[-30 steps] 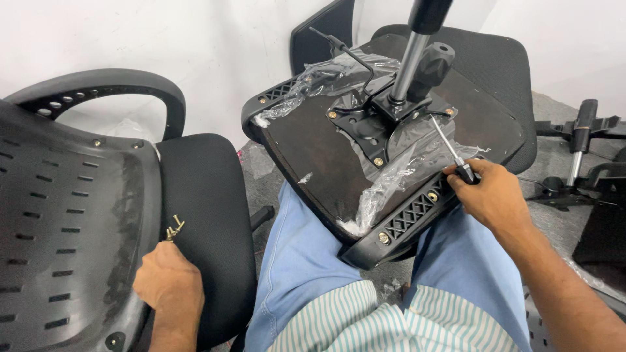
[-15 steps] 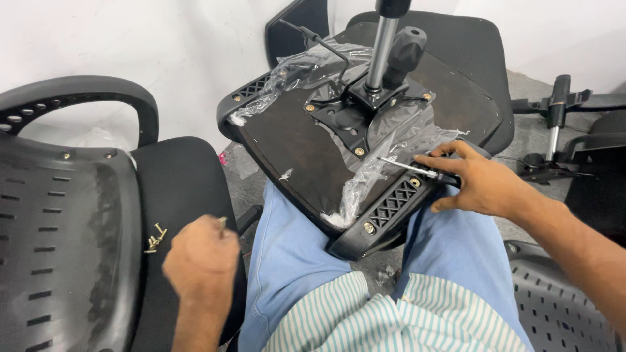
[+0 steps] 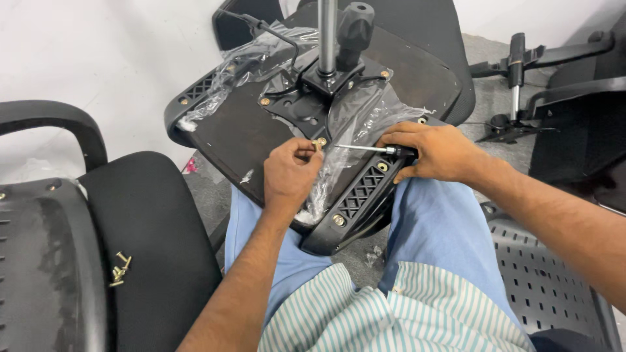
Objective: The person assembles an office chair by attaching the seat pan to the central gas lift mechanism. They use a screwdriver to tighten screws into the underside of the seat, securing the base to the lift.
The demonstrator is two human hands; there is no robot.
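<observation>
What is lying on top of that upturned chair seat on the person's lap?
On the chair seat lie crumpled clear plastic wrap and a bolted black metal mechanism plate. Whatever the wrap and both hands cover is hidden.

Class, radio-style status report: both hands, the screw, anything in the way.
Left hand pinches brass screw at the mechanism plate. Right hand grips screwdriver, tip at the screw. Loose plastic wrap bunched around the spot.

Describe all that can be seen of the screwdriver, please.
The screwdriver has a thin, shiny metal shaft and a dark handle, mostly hidden inside the right hand. It lies nearly level over the upturned seat, tip pointing left at a brass screw pinched in the left hand. Clear plastic wrap lies under it.
</observation>
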